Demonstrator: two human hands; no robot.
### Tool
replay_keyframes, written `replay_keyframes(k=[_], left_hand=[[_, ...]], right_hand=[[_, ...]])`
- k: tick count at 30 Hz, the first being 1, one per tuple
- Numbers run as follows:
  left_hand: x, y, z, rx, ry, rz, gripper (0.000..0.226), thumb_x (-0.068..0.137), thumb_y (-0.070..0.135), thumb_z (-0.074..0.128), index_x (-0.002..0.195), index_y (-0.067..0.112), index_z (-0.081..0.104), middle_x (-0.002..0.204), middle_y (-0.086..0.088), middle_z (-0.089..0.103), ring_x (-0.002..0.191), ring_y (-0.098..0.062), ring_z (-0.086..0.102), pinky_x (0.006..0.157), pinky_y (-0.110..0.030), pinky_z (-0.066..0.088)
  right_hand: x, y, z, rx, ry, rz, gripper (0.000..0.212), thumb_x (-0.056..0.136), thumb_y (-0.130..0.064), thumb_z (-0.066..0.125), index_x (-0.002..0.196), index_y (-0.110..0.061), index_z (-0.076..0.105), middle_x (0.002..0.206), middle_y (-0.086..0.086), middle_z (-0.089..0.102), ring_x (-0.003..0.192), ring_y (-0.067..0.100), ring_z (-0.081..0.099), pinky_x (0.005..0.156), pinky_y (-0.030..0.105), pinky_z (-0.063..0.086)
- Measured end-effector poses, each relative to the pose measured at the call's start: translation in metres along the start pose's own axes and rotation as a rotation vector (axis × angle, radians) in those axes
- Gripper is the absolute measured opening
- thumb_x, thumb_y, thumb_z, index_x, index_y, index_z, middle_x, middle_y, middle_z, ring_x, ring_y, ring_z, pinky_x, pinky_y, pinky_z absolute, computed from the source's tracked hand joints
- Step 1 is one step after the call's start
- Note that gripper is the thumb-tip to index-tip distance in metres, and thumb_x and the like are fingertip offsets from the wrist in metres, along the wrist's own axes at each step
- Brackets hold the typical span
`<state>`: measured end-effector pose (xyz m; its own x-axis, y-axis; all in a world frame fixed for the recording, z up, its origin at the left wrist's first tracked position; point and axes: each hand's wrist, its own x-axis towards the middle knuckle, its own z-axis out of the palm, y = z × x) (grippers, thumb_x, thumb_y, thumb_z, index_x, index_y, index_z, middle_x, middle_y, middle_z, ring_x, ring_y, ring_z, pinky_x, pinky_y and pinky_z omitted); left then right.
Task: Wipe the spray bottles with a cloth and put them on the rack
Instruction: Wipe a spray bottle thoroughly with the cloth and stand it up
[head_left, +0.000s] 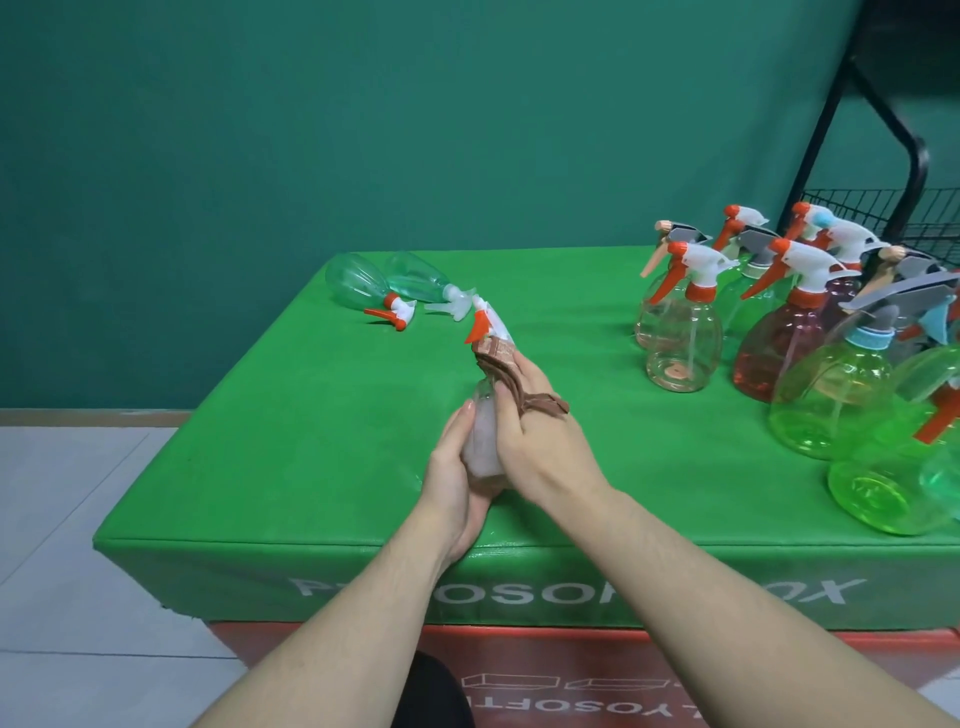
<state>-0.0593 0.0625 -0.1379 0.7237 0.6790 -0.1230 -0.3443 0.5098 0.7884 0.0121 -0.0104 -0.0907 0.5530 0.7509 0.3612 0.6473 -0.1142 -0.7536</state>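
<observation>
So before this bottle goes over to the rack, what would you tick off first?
1. Bottle held firmly: ok. The left hand grips the clear bottle around its base.
2. Cloth on the bottle: ok. The right hand holds the brown cloth around the neck, under the orange-and-white spray head.
3. Whole bottle wiped: cannot tell.
4. Rack within reach: ok, probably. The black wire rack stands at the far right.
5. Free space on the rack: cannot tell, mostly out of view.
6. Path clear: not ok. Upright bottles crowd the right side.
</observation>
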Motion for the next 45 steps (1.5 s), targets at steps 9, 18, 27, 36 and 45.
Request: replay_keyframes(k=[9,18,27,36,45], left_hand=[[0.006,-0.005,-0.003,0.001,0.081,0.058,0.078,0.091,0.059,0.063,0.149,0.009,0.049,0.138,-0.018,0.065,0.129,-0.032,0.062,0.106,-0.044,0.05],[0.004,-0.004,-0.003,-0.037,0.092,0.081,0.058,0.1,0.038,0.064,0.146,0.009,0.045,0.131,-0.026,0.065,0.11,-0.041,0.069,0.1,-0.052,0.055],[0.002,-0.004,0.0,0.108,-0.024,0.122,0.063,0.09,0.037,0.068,0.145,0.008,0.055,0.137,-0.016,0.066,0.128,-0.032,0.062,0.102,-0.04,0.053],[0.004,-0.005,0.001,0.117,-0.05,0.046,0.063,0.087,0.034,0.073,0.144,0.015,0.056,0.131,-0.008,0.071,0.11,-0.018,0.071,0.076,-0.03,0.059],[0.005,-0.01,-0.002,0.05,0.012,0.12,0.058,0.083,0.035,0.069,0.135,0.011,0.055,0.109,-0.005,0.075,0.094,-0.015,0.072,0.079,-0.026,0.058]], right_hand=[[-0.052,0.023,0.007,-0.108,-0.112,-0.099,0.06,0.1,-0.038,0.025,0.158,-0.047,0.015,0.167,-0.023,-0.004,0.154,0.002,-0.007,0.127,0.049,0.008],[-0.081,0.026,0.008,-0.148,-0.111,-0.169,0.057,0.101,-0.043,0.023,0.156,-0.053,0.009,0.167,-0.023,-0.01,0.155,0.008,-0.014,0.127,0.05,0.001],[-0.048,0.028,0.003,-0.025,-0.03,-0.105,0.057,0.102,-0.038,0.027,0.159,-0.042,0.022,0.169,-0.017,0.003,0.155,0.006,-0.004,0.127,0.046,0.009],[0.01,0.008,-0.018,0.076,-0.054,0.162,0.04,0.109,-0.034,0.034,0.146,-0.024,0.046,0.15,0.005,0.051,0.136,0.022,0.048,0.107,0.025,0.035],[-0.02,0.013,-0.005,0.073,0.016,-0.061,0.041,0.108,-0.025,0.035,0.147,-0.028,0.044,0.152,-0.004,0.044,0.137,0.009,0.043,0.114,0.018,0.028]])
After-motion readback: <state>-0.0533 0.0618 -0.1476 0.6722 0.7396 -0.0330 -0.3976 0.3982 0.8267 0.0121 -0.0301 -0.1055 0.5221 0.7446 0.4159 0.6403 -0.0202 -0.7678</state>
